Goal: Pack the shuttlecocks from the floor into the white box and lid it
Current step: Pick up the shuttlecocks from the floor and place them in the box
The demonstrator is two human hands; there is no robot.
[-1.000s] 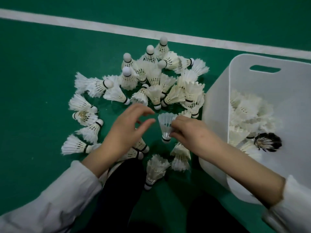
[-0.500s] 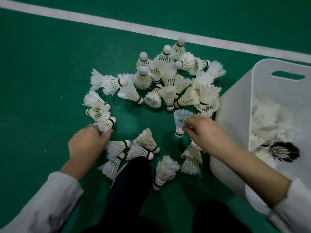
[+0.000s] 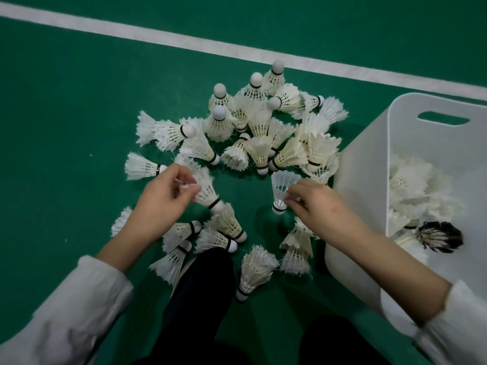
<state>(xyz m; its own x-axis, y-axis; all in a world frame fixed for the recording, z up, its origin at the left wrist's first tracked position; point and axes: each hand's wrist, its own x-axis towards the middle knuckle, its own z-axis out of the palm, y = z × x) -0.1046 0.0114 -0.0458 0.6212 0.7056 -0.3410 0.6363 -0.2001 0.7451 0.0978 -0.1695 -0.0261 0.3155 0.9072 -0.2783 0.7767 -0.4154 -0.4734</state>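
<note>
Head view, looking down onto a green floor [image 3: 66, 114] crossed at the far side by a white line [image 3: 184, 40]. Left hand [image 3: 160, 198] low at centre left, fingers [image 3: 188, 189] pinched together on the skirt of a feather shuttlecock [image 3: 208, 191] lifted slightly, cork end pointing near and right. Right hand [image 3: 316, 204] at centre right, fingers [image 3: 292, 198] closed on a white plastic-skirted shuttlecock [image 3: 282, 185], held upright with cork down and skirt opening far. Between and beyond the hands, a loose heap of feather shuttlecocks [image 3: 263, 133] on the floor, some standing cork-up at the far edge, most lying on their sides and touching one another. Nearer, a smaller scatter [image 3: 218, 233] just beside the left hand, one lone piece [image 3: 253, 270] lying by the dark trouser leg [image 3: 200, 299], and a stacked pair [image 3: 297, 246] under the right wrist, close against the box wall. White box [image 3: 363, 180] at right, open-topped, with a cut-out handle slot on its far wall. Inside, a pile of packed white shuttlecocks [image 3: 413, 185] and one with dark feathers [image 3: 438, 237] near the front. White sleeves [image 3: 66, 312] at both lower corners.
</note>
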